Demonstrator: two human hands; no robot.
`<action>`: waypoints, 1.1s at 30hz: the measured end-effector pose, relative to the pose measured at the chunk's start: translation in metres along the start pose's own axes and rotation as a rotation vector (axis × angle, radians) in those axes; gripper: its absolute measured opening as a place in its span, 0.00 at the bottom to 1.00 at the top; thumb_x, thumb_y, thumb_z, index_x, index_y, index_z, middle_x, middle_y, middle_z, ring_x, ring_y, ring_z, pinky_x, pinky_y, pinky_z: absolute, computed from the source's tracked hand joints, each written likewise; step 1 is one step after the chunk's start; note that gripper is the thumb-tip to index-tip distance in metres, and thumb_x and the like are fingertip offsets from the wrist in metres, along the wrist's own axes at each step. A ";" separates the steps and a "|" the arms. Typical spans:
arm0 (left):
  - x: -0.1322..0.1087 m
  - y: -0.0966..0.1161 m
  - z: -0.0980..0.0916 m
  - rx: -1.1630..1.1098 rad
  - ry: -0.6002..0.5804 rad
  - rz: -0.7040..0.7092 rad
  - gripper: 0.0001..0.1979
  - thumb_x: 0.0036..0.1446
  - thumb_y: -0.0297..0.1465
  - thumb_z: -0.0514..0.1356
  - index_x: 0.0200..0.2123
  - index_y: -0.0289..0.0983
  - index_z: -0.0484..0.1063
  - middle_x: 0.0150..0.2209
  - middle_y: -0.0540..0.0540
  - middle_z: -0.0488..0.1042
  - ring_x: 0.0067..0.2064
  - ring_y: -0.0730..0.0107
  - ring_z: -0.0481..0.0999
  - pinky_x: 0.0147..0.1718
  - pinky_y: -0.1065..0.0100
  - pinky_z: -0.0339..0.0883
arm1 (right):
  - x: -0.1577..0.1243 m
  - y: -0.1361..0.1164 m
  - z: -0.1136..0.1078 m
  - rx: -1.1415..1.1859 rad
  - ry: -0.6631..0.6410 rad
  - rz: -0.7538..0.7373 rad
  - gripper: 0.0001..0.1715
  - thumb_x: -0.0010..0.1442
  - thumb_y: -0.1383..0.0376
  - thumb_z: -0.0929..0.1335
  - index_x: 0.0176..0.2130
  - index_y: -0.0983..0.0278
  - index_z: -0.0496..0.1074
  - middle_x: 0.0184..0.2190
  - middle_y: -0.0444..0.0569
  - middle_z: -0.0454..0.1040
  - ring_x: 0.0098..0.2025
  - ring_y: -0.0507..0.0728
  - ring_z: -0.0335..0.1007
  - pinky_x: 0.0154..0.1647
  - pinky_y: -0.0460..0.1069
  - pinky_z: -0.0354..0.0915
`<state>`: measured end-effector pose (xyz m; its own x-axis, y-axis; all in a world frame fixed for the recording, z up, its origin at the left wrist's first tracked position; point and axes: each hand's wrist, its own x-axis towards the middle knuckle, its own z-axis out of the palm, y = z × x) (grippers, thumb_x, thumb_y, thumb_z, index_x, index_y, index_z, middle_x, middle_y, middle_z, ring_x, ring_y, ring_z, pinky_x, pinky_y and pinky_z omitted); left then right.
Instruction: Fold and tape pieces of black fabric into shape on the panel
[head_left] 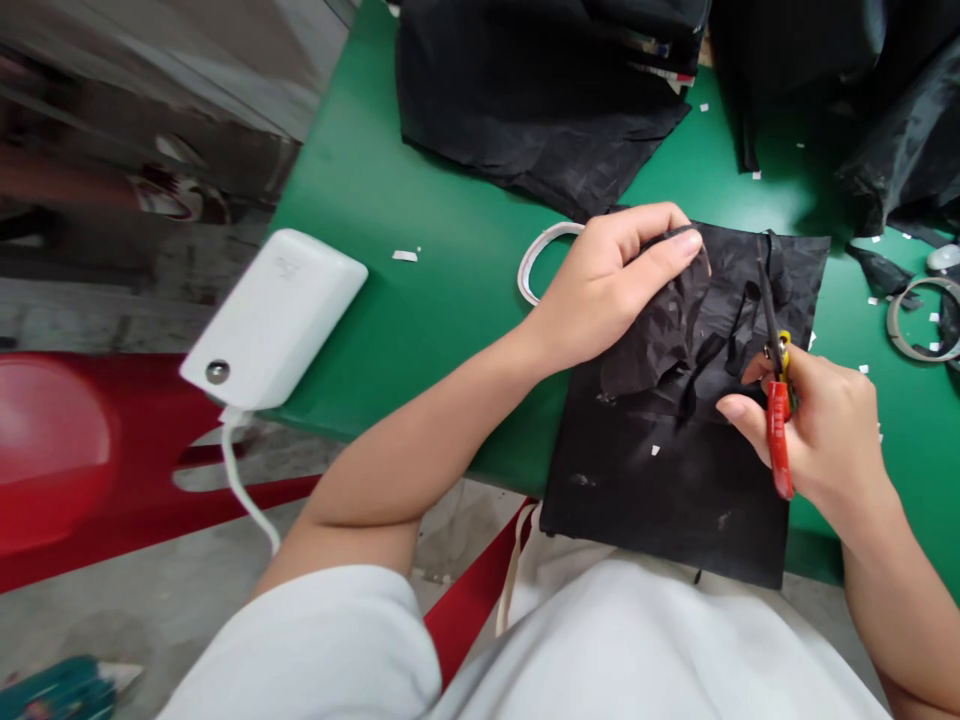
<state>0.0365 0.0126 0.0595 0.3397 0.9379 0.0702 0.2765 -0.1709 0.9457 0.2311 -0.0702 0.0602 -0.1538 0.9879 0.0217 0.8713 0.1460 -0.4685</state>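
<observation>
My left hand (611,285) pinches a crumpled piece of thin black fabric (660,350), thumb on top. The fabric lies over a flat black board (660,500) that reaches past the table's front edge toward my lap. In my right hand (840,430) is a pair of scissors (780,440) with red and yellow on the handles, its dark blades pointing away from me over the board. Black strips and scraps (750,310) lie around the blades. A white tape roll (534,262) is partly hidden behind my left hand.
On the green table (420,330) a white power bank (277,315) with a cable rests at the left edge. Larger black fabric pieces (517,100) cover the far side. Another tape roll (922,320) lies at right among white bits. A red chair (90,460) stands at left.
</observation>
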 end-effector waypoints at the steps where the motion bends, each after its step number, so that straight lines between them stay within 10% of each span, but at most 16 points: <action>1: -0.001 0.000 0.001 -0.003 0.011 -0.010 0.19 0.64 0.45 0.50 0.27 0.38 0.65 0.26 0.50 0.69 0.33 0.71 0.73 0.29 0.70 0.66 | 0.000 0.000 0.000 0.017 0.009 0.003 0.35 0.56 0.36 0.60 0.29 0.64 0.69 0.16 0.43 0.61 0.19 0.52 0.59 0.25 0.48 0.51; 8: -0.011 0.008 0.009 0.004 -0.070 -0.012 0.26 0.59 0.56 0.48 0.27 0.39 0.62 0.26 0.50 0.66 0.32 0.71 0.70 0.26 0.70 0.63 | 0.000 -0.006 0.001 0.191 0.031 -0.013 0.22 0.62 0.48 0.62 0.35 0.64 0.70 0.20 0.43 0.65 0.21 0.51 0.58 0.25 0.48 0.55; 15: -0.012 0.005 0.013 -0.070 -0.226 0.093 0.21 0.62 0.49 0.50 0.29 0.39 0.65 0.28 0.50 0.66 0.31 0.73 0.66 0.31 0.69 0.63 | -0.003 -0.011 -0.001 0.435 -0.130 0.094 0.15 0.62 0.53 0.64 0.33 0.62 0.67 0.20 0.39 0.61 0.21 0.48 0.56 0.24 0.45 0.57; 23: -0.009 0.003 0.006 0.006 -0.472 0.082 0.17 0.51 0.46 0.64 0.30 0.37 0.71 0.25 0.51 0.70 0.27 0.73 0.66 0.25 0.70 0.58 | -0.002 -0.009 0.000 0.425 -0.023 0.122 0.12 0.61 0.58 0.65 0.29 0.62 0.65 0.21 0.40 0.61 0.23 0.48 0.56 0.24 0.45 0.56; 33: -0.009 0.003 0.008 0.021 -0.357 0.020 0.06 0.50 0.32 0.65 0.29 0.35 0.75 0.27 0.51 0.75 0.30 0.73 0.73 0.30 0.72 0.65 | -0.001 -0.005 -0.001 0.521 0.033 0.195 0.11 0.61 0.58 0.65 0.31 0.61 0.66 0.20 0.39 0.60 0.21 0.48 0.55 0.22 0.46 0.55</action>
<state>0.0416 0.0016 0.0591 0.6367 0.7706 -0.0301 0.2842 -0.1981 0.9381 0.2270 -0.0716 0.0635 0.0096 0.9963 -0.0852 0.5353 -0.0771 -0.8411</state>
